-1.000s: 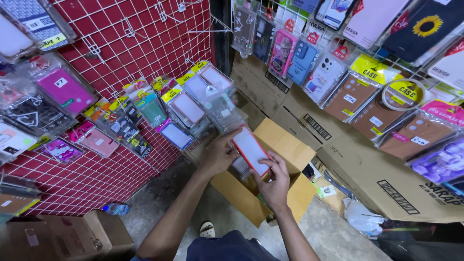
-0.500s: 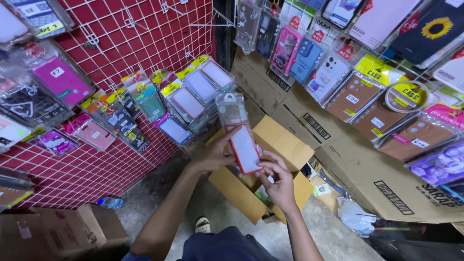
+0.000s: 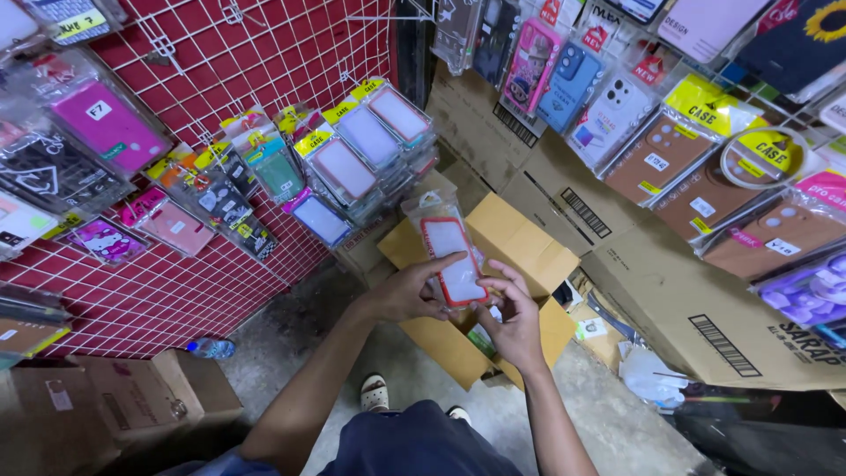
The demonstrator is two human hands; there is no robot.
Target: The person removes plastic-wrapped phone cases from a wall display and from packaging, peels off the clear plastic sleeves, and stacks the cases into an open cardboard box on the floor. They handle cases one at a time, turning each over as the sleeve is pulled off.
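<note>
A red-rimmed phone case in a clear packet (image 3: 451,256) is held above an open cardboard box (image 3: 529,256) that stands on the concrete floor (image 3: 291,388); the left hand (image 3: 407,293) is closed on the packet's lower left edge, thumb on its face; the right hand (image 3: 514,322) is closed on its lower right corner with the fingertips; the packet is tilted, its hang tab uppermost. To the left a red wire grid wall (image 3: 264,62) carries rows of packaged cases (image 3: 352,159); on the right more hanging cases (image 3: 652,154) are seen above stacked cartons (image 3: 705,308). A plastic bottle (image 3: 210,348) lies at the foot of the grid; a sandalled foot (image 3: 374,393) is seen below the box.
</note>
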